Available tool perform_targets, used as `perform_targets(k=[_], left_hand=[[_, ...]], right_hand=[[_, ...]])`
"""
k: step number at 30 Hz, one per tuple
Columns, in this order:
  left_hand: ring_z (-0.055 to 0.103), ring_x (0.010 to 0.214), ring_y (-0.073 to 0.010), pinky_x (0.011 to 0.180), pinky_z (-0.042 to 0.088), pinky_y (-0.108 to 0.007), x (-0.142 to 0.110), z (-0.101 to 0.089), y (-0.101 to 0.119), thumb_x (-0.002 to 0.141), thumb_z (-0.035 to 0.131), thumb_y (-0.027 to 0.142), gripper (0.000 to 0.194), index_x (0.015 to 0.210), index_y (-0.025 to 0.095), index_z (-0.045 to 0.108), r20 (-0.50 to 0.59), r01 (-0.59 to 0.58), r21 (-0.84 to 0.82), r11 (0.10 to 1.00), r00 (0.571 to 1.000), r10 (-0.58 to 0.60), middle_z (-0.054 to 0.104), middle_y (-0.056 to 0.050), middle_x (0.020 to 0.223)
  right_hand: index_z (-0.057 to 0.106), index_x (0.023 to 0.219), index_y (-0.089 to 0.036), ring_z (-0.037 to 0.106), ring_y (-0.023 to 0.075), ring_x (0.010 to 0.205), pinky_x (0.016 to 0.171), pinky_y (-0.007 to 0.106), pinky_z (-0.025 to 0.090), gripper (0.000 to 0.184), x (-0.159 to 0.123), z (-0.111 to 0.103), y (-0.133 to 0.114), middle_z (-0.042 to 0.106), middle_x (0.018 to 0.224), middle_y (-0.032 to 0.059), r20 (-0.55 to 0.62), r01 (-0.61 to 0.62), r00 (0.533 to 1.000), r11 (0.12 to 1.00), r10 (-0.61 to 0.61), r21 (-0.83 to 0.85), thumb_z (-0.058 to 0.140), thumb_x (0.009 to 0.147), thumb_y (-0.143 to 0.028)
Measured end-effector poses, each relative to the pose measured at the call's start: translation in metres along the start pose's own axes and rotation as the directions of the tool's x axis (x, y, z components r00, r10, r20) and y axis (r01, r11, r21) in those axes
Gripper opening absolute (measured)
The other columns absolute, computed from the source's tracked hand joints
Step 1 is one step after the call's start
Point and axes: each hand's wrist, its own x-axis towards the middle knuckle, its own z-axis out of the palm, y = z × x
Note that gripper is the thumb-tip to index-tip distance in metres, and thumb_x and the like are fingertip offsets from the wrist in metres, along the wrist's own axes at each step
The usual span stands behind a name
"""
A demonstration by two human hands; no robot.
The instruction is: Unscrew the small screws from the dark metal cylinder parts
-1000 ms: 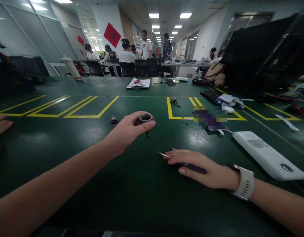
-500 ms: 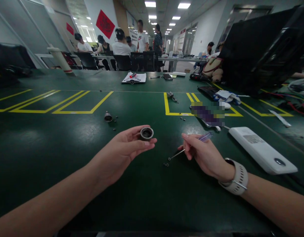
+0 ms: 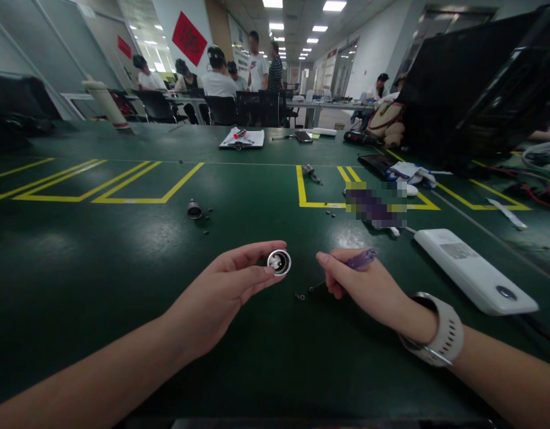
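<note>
My left hand [image 3: 227, 286] is closed on a hollow round metal part [image 3: 285, 271], whose open mouth is tipped toward me. Some pale detail shows inside it. Between the fingers of my right hand [image 3: 357, 277] is a thin screwdriver with a clear purple handle [image 3: 362, 258]. Its slim shaft slants down to the left, and a small metal ring [image 3: 311, 289] is at its tip; I cannot tell whether the ring is on it. Close by on the green table lie a few tiny metal pieces [image 3: 300, 297].
A bell-shaped metal part [image 3: 194, 209] and small bits sit at left. Beyond my right hand lie a drill-like metal piece [image 3: 311, 174], a phone with a blurred screen [image 3: 375, 205] and a white power bank [image 3: 474, 271]. A clipboard [image 3: 242, 139] is farther back. People sit and stand behind.
My left hand has moved right and toward me, turning the metal part's mouth more to view. The screwdriver in my right hand has shifted slightly; the small ring at its tip moved a little right.
</note>
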Motion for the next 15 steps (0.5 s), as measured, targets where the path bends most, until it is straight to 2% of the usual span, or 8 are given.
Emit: perform_targets(k=[3,6,9,10,12,15], left_hand=[[0.064,0.093,-0.0202,0.089,0.050,-0.034,0.001,0.000,-0.002,0.065,0.067,0.010,0.032,0.094,0.020,0.069,0.004,0.009,0.013,1.000,1.000,-0.009,0.070,-0.005,0.096],[0.064,0.092,-0.0196,0.087,0.050,-0.032,0.002,-0.001,-0.005,0.065,0.068,0.012,0.032,0.095,0.021,0.069,0.017,0.001,0.031,1.000,1.000,-0.001,0.071,-0.005,0.096],[0.064,0.090,-0.0197,0.083,0.050,-0.031,0.002,-0.002,-0.008,0.065,0.068,0.015,0.031,0.095,0.021,0.069,0.011,-0.028,0.082,0.996,1.000,0.027,0.071,-0.006,0.096],[0.064,0.090,-0.0198,0.082,0.050,-0.031,0.002,-0.002,-0.010,0.065,0.069,0.016,0.031,0.095,0.021,0.070,0.003,-0.039,0.107,0.994,0.999,0.039,0.070,-0.006,0.096],[0.064,0.089,-0.0199,0.079,0.050,-0.030,0.001,-0.001,-0.012,0.064,0.069,0.017,0.031,0.095,0.022,0.070,-0.007,-0.055,0.154,0.986,0.998,0.057,0.070,-0.006,0.096],[0.064,0.086,-0.0191,0.075,0.049,-0.029,-0.002,0.001,-0.015,0.064,0.070,0.017,0.032,0.095,0.024,0.070,-0.002,-0.074,0.199,0.977,0.997,0.075,0.071,-0.004,0.093]], right_hand=[[0.056,0.058,-0.017,0.052,0.0107,0.045,0.047,0.023,0.039,0.041,0.004,0.002,0.006,0.054,0.047,-0.0020,-0.001,-0.043,0.999,0.974,0.045,0.225,0.050,0.082,-0.049],[0.054,0.058,-0.016,0.052,0.0100,0.045,0.047,0.022,0.040,0.038,0.008,0.002,0.011,0.052,0.046,-0.0032,0.049,-0.116,0.993,0.852,0.106,0.511,0.054,0.081,-0.046],[0.055,0.058,-0.017,0.049,0.0094,0.045,0.052,0.025,0.045,0.035,0.006,0.000,0.007,0.051,0.047,-0.0039,0.076,-0.116,0.993,0.728,0.088,0.676,0.055,0.081,-0.044],[0.054,0.058,-0.017,0.049,0.0095,0.046,0.053,0.025,0.046,0.035,0.003,0.000,0.005,0.050,0.047,-0.0040,0.060,-0.082,0.997,0.708,0.056,0.702,0.054,0.082,-0.043],[0.055,0.058,-0.018,0.050,0.0109,0.049,0.056,0.028,0.047,0.035,-0.005,-0.001,-0.002,0.051,0.049,-0.0032,-0.010,0.038,0.999,0.721,-0.043,0.692,0.051,0.084,-0.041],[0.058,0.060,-0.019,0.057,0.0147,0.059,0.059,0.030,0.046,0.036,-0.019,0.001,-0.011,0.057,0.056,0.0008,-0.102,0.294,0.955,0.844,-0.278,0.448,0.046,0.088,-0.038]])
